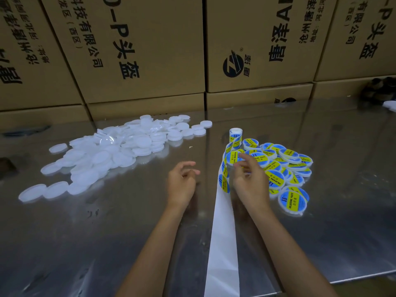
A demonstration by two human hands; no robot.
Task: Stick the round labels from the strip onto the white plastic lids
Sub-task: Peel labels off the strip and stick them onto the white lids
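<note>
A heap of plain white plastic lids (111, 151) lies on the left of the metal table. A pile of lids bearing blue-and-yellow round labels (287, 168) lies on the right. The label strip (224, 181) runs from a small roll (235, 133) toward me, its bare white backing (222, 243) trailing off the front edge. My left hand (182, 183) hovers over the table left of the strip, fingers loosely curled, holding nothing. My right hand (250, 179) is at the strip beside a labelled lid (232, 157); its fingertips reach toward the labels, and whether they pinch one is unclear.
A wall of brown cardboard boxes (150, 50) with black print stands along the far side of the reflective metal table (107, 232). A dark object (379, 88) and a few white lids (390, 105) sit at the far right. The table's front edge (353, 277) runs bottom right.
</note>
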